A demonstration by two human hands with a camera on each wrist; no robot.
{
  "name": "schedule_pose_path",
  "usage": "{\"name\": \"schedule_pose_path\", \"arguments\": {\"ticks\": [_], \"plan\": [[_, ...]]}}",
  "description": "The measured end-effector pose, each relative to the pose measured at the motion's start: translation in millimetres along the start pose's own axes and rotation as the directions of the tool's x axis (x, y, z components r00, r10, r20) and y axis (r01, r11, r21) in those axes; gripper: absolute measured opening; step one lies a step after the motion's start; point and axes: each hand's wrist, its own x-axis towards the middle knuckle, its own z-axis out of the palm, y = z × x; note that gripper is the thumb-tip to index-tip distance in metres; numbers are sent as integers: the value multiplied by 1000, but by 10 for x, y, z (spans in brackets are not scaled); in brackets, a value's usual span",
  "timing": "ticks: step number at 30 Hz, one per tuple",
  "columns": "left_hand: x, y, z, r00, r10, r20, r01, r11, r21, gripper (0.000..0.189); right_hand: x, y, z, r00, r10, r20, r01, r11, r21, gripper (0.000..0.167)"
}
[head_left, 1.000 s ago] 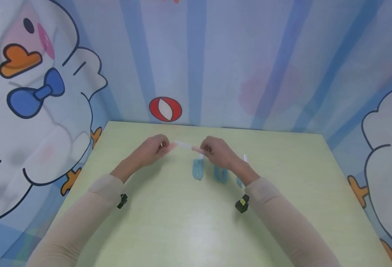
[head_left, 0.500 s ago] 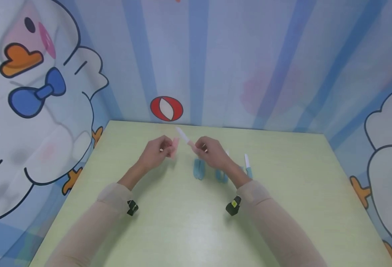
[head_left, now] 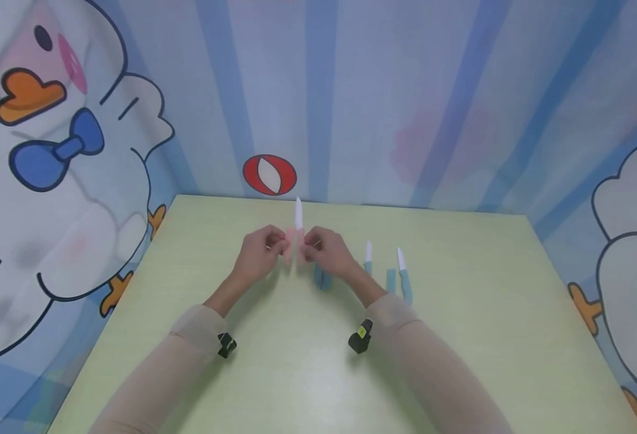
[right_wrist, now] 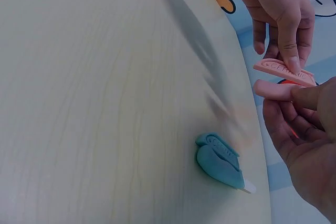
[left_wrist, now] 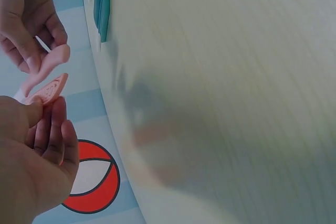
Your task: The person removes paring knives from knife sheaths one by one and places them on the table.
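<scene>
Over the far part of the table, my left hand [head_left: 261, 248] pinches a flat pink knife sheath [head_left: 288, 244] with raised lettering, seen in the right wrist view. Beside it, my right hand [head_left: 329, 250] pinches the curved pink handle of a small knife [head_left: 299, 212], its white blade bare and pointing toward the back wall. Sheath and handle stand side by side with a narrow gap, clear in the left wrist view. Under the right hand lies a teal knife handle with its sheath [right_wrist: 218, 163] against it, a white tip poking out.
Right of the hands, two more teal-handled knives lie with white blades pointing away: one knife [head_left: 369, 256] partly behind the right forearm, another knife [head_left: 406, 283] next to a teal sheath [head_left: 391, 280]. The pale table [head_left: 318, 361] ends at a printed cloth wall [head_left: 361, 120].
The pink knife's blade has come out of the sheath in my left hand. The right hand has turned the blade from pointing left to pointing away, and both hands have drawn close together.
</scene>
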Motion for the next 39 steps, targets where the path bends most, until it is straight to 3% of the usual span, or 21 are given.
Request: {"name": "schedule_pose_path", "arguments": {"ticks": [4,11,16,22,31,39], "plan": [[18,13,-7,1000,-13,-13,13,1000,16,14,37,0,69,999,39,-18,-39,999,13,11],[38,2,-24,997,-81,2,80,995,64,15,90,-13,191,984,174,24,-176,980,96,16],[39,-50,-19,993,-118,30,114,988,102,18,102,-13,276,974,225,1,-224,972,66,17],[54,-166,30,988,-146,55,137,979,152,19,87,-88,370,958,278,-64,-278,960,3,16],[-9,-226,104,974,-213,74,191,953,234,19,131,-35,518,926,374,-51,-377,917,-129,12],[-35,-192,132,970,-230,81,197,935,294,20,168,-12,642,952,290,-101,-307,896,-322,32]]}}
